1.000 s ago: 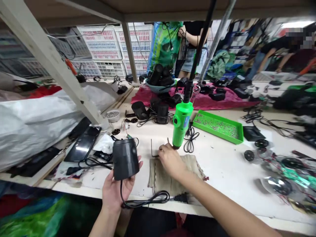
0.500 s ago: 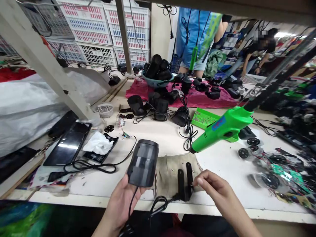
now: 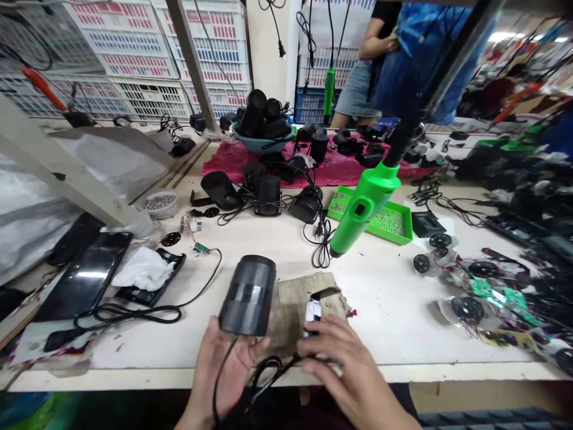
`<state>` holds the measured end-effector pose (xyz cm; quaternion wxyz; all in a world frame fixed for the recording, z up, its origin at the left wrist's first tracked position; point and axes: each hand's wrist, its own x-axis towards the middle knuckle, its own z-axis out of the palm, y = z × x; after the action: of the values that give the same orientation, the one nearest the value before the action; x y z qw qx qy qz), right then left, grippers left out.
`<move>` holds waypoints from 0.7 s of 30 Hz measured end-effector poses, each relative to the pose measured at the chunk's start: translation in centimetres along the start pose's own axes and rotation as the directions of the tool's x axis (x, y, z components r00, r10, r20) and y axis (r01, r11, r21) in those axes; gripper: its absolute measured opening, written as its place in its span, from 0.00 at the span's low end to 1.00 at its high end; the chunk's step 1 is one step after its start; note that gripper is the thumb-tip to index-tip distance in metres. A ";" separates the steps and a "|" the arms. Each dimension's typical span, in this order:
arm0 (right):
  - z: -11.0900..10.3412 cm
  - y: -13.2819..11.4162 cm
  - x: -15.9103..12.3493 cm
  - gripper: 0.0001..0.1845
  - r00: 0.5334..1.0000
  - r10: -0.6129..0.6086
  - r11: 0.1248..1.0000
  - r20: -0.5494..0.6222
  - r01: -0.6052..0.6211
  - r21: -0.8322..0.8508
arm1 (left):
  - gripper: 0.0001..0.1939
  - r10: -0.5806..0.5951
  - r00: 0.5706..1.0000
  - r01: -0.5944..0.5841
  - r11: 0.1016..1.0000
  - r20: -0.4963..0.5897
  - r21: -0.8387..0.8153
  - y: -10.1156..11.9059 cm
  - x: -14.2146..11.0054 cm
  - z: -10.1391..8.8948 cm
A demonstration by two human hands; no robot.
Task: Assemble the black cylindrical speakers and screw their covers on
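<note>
White worktop [image 3: 389, 316], shiny piece [image 3: 313, 308] at right hand [image 3: 342, 361] half-hidden, blurred

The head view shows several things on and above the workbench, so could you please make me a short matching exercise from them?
1. Black housing
2. Green tool
3. Green tray
4. Blue basket

A. Heaped with black parts
B. Hanging nose down
C. In the left hand
D. Holding many tiny pieces

Pairs: 1-C, 2-B, 3-D, 4-A

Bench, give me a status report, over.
Left hand holding black cylinder. Right hand on blurred dark piece over tan cloth. Green tool hanging beyond, touching neither.
</note>
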<state>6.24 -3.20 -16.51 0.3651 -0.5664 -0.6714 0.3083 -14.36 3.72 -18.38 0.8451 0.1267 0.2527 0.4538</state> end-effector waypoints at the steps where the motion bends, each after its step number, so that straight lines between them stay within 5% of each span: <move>1: -1.0 0.2 -0.4 0.10 0.995 0.075 0.994 -0.060 -0.070 0.085 | 0.24 -0.040 0.999 0.040 0.999 0.024 -0.009 0.7 -0.5 -0.1; 5: -4.4 0.7 -1.0 0.16 0.953 0.282 0.925 -0.113 -0.238 0.296 | 0.32 -0.164 0.986 0.163 0.983 0.002 0.087 2.0 -2.3 0.7; 7: -5.3 0.9 -0.9 0.16 0.966 0.258 0.939 -0.034 -0.242 0.246 | 0.27 -0.052 0.994 0.075 0.961 -0.095 0.264 1.4 -2.3 1.8; 10: -5.8 1.2 -0.4 0.16 0.965 0.262 0.941 0.014 -0.258 0.219 | 0.32 0.153 0.979 -0.062 0.851 -0.133 0.522 -0.2 -1.1 3.5; 14: -6.0 1.2 -0.1 0.18 0.918 0.390 0.875 -0.067 -0.347 0.337 | 0.32 0.094 0.981 0.006 0.860 -0.171 0.510 -1.7 0.6 4.4; 21: -5.3 -0.4 1.3 0.15 0.937 0.341 0.873 -0.074 -0.286 0.395 | 0.30 0.147 0.986 -0.066 0.777 -0.079 0.626 -2.4 0.7 4.3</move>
<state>10.38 -1.94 -13.12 0.4590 -0.6073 -0.4708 0.4460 -10.01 3.07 -16.08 0.7117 0.3836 0.4323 0.3994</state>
